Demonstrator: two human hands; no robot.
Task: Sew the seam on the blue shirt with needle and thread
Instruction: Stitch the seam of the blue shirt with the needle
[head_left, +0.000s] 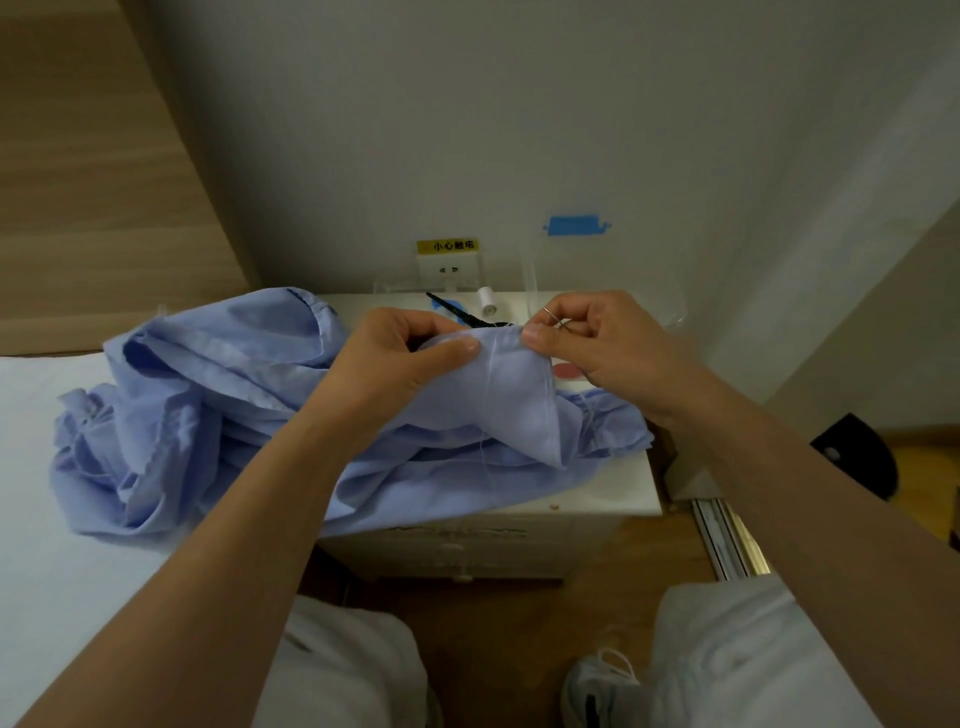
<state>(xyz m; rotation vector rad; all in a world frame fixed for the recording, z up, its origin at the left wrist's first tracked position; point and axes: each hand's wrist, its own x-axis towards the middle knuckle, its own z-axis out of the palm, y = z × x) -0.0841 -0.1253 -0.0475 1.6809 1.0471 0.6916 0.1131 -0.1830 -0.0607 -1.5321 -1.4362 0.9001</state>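
L hand (410, 353) pinches blue shirt (218, 405) hem fold, thumb on top, w/ R hand (592, 343) just beside, fingertips pinching needle (555, 317) at fabric edge.

A small white cabinet (613, 486) is set against a pale wall (519, 104); a brown wooden floor (623, 561) is seen below.

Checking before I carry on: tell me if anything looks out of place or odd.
Nothing damaged. The shirt lies crumpled, half on the cabinet and half on the bed, and a loose thread trails down the fold pinched by the left hand; the right hand holds the needle. The scissors lie partly hidden behind the shirt.
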